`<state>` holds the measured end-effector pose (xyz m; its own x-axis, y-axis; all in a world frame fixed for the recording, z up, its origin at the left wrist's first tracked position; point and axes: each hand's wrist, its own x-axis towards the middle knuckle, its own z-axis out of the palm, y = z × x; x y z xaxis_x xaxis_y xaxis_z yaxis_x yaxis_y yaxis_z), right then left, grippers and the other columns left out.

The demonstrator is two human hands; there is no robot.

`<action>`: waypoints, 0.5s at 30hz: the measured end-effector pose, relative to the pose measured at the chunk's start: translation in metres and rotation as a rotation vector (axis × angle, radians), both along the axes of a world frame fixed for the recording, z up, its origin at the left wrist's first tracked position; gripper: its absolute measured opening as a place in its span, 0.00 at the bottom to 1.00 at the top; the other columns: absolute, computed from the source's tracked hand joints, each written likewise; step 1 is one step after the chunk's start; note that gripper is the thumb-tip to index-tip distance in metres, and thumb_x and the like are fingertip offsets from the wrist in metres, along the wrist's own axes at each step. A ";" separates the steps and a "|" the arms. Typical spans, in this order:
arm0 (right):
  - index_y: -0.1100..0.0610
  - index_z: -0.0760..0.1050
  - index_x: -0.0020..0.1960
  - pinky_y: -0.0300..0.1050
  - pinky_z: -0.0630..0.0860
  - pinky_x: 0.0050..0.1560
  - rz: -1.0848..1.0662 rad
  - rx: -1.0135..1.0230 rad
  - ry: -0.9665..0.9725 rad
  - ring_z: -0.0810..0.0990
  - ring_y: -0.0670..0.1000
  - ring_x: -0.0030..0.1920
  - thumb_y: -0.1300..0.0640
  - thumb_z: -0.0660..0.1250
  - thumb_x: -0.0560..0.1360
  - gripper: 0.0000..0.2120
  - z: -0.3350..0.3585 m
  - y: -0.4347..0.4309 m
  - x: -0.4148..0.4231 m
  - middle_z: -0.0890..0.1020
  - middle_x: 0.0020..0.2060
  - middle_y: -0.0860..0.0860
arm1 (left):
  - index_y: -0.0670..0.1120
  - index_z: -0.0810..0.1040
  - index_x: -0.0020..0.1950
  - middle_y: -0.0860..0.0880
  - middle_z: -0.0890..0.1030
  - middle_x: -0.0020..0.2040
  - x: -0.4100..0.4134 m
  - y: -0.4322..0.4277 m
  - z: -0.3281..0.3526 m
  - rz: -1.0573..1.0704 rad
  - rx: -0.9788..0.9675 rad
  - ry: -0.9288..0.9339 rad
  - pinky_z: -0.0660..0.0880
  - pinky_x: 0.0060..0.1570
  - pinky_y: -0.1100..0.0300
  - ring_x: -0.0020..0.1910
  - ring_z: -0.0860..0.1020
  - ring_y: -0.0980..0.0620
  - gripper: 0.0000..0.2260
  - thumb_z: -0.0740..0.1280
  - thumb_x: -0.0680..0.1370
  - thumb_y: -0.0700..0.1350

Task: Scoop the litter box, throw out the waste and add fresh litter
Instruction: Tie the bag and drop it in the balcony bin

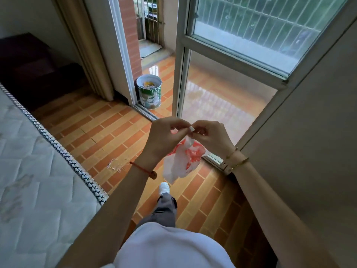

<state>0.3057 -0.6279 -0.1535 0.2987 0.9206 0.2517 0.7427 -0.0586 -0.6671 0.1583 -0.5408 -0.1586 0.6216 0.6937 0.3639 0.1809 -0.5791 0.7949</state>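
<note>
**Bag held at the balcony door**

Both hands, left hand [164,135] and right hand [211,136], pinch the top of a red-and-white plastic bag [182,160] hanging above the orange tiled floor [108,130]. A mattress [38,171] lies left; a bucket [149,91] stands in the open doorway.

White top [170,248], grey trousers [164,209], white shoe [164,187], red cord bracelet [142,169]

The bag's [180,161] neck is hidden behind the pinching fingers [178,125], so any knot cannot be seen. The bag's contents are hidden. The bucket's [149,91] contents, beyond the fingers, are too small to identify.
</note>
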 end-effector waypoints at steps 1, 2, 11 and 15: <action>0.59 0.83 0.43 0.26 0.65 0.32 0.012 0.000 -0.014 0.74 0.35 0.31 0.60 0.73 0.72 0.03 0.000 0.015 0.007 0.71 0.25 0.37 | 0.46 0.86 0.47 0.53 0.85 0.41 0.006 0.015 -0.001 0.001 0.005 0.007 0.74 0.42 0.69 0.42 0.81 0.57 0.05 0.74 0.73 0.45; 0.60 0.83 0.43 0.26 0.66 0.32 0.024 0.001 -0.025 0.74 0.35 0.32 0.60 0.73 0.72 0.03 0.000 0.032 0.013 0.71 0.25 0.37 | 0.46 0.86 0.47 0.53 0.85 0.41 0.012 0.031 -0.002 0.003 0.007 0.012 0.74 0.43 0.67 0.42 0.81 0.56 0.04 0.74 0.73 0.44; 0.57 0.82 0.40 0.28 0.65 0.32 0.122 -0.025 -0.075 0.74 0.37 0.31 0.58 0.73 0.71 0.03 0.002 0.201 0.057 0.69 0.23 0.38 | 0.47 0.86 0.47 0.54 0.85 0.42 0.049 0.186 0.002 0.083 -0.074 -0.004 0.72 0.43 0.72 0.43 0.81 0.59 0.04 0.75 0.73 0.43; 0.58 0.81 0.40 0.28 0.64 0.31 0.143 0.006 -0.054 0.73 0.40 0.30 0.57 0.73 0.72 0.05 -0.003 0.277 0.070 0.70 0.22 0.40 | 0.47 0.86 0.46 0.53 0.85 0.41 0.059 0.259 0.004 0.122 -0.052 -0.005 0.73 0.44 0.71 0.43 0.81 0.59 0.05 0.74 0.72 0.40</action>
<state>0.3758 -0.3508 -0.1564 0.1504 0.9511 0.2698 0.7780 0.0545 -0.6259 0.2178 -0.2822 -0.1547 0.5299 0.7820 0.3281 0.2435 -0.5109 0.8244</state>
